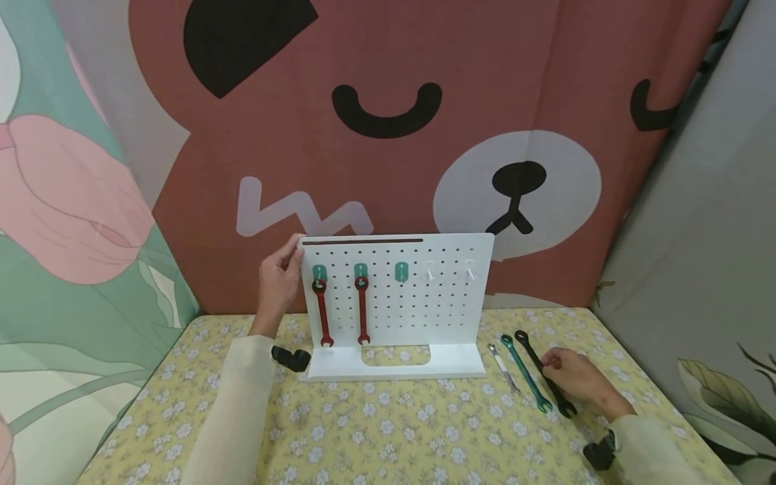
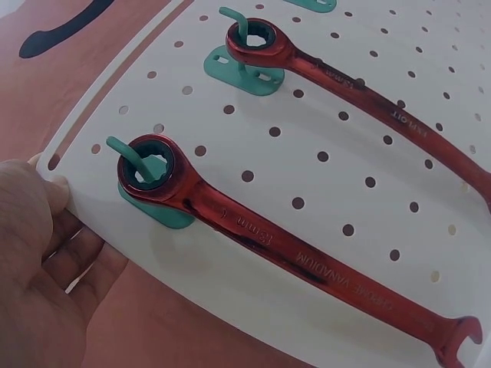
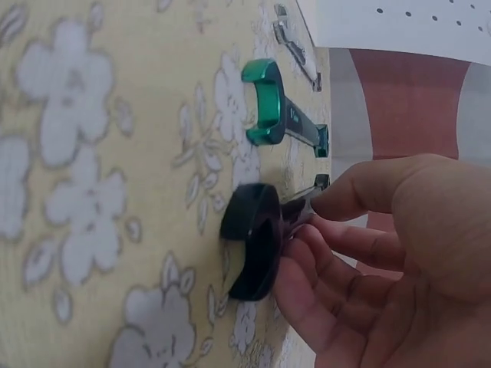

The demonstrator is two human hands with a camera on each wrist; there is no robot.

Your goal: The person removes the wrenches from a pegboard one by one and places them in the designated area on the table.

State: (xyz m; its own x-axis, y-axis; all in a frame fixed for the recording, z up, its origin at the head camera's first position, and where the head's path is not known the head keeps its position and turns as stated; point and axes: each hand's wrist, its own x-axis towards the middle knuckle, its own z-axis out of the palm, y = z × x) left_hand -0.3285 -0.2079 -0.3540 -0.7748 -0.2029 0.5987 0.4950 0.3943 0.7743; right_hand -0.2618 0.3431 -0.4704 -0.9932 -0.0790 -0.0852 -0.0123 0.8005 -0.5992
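Note:
My left hand (image 1: 281, 281) grips the upper left edge of an upright white pegboard (image 1: 394, 316). Two red ratcheting wrenches hang on green hooks there: one (image 2: 307, 261) nearest the hand, another (image 2: 368, 92) to its right. On the right of the table, my right hand (image 1: 576, 377) pinches the shaft of a black wrench (image 1: 536, 357), thumb against curled fingers in the right wrist view. The black wrench's open end (image 3: 257, 245) is close to the cloth. Beside it lie a green wrench (image 1: 526, 374) and a small silver wrench (image 1: 503, 369).
A third green hook (image 1: 401, 271) and two clear hooks, one (image 1: 430, 271) left of the other (image 1: 471, 270), sit on the board with nothing hanging from them. A yellow floral cloth (image 1: 388, 431) covers the table. Behind stands a printed bear curtain (image 1: 388, 175).

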